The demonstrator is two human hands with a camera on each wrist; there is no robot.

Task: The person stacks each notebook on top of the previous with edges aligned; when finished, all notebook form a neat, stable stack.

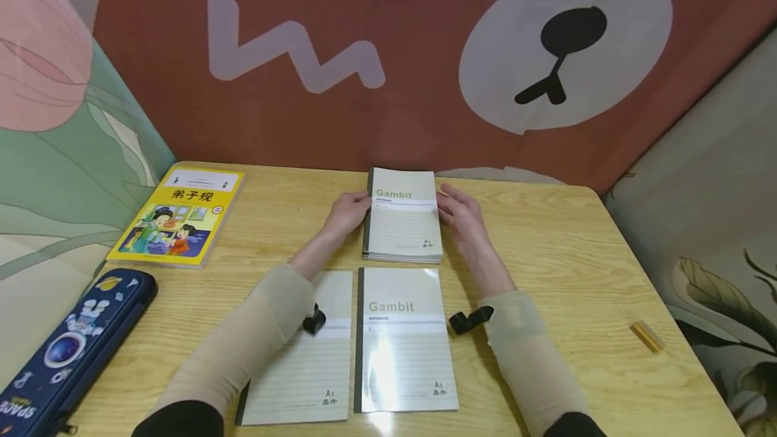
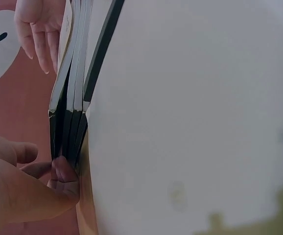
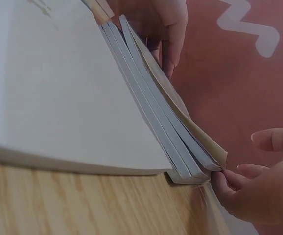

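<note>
A small stack of Gambit notebooks (image 1: 403,221) with pale covers and dark spines lies at the back middle of the table. My left hand (image 1: 349,213) touches its spine side, and in the left wrist view the left fingertips (image 2: 64,171) rest against the dark spines. On the opposite edge, my right hand (image 1: 464,218) has its fingers against the pages. The right wrist view shows the right fingers (image 3: 222,188) touching a corner of the stack, whose edges fan slightly apart. Nearer me lie two more notebooks: one in the middle (image 1: 403,349), the other (image 1: 303,369) partly hidden by my left forearm.
A yellow picture book (image 1: 182,214) lies at the back left, with a dark blue space-themed pencil case (image 1: 73,356) in front of it. On the right side of the table (image 1: 577,255) sits a small yellowish-brown block (image 1: 647,336). A brown printed backdrop (image 1: 425,133) rises behind the table.
</note>
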